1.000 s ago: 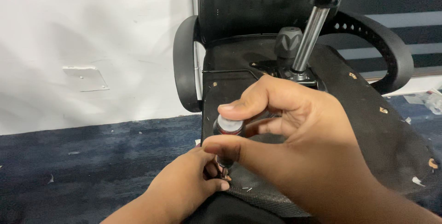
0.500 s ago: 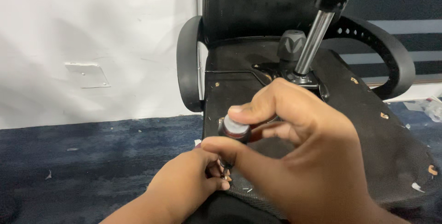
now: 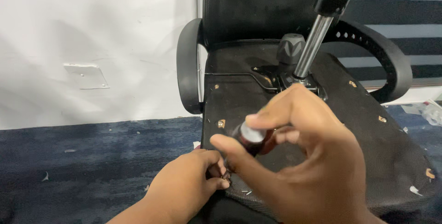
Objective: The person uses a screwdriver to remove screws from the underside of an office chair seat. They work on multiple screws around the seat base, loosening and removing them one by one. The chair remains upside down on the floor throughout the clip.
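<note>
My right hand [image 3: 304, 168] has its grip closed round a screwdriver [image 3: 251, 138], red-dark handle with a pale cap, thumb and forefinger pinching the top. Handle tilts right, blurred. Tip points down at the front edge of the upturned chair seat [image 3: 368, 145]. My left hand [image 3: 186, 189] sits at that edge, fingers pinched shut on something small at the tip; I cannot tell what. Behind stand the chrome gas cylinder [image 3: 309, 49] and black knob [image 3: 290, 49], armrests [image 3: 188, 67] either side, on dark blue carpet [image 3: 92, 159].
</note>
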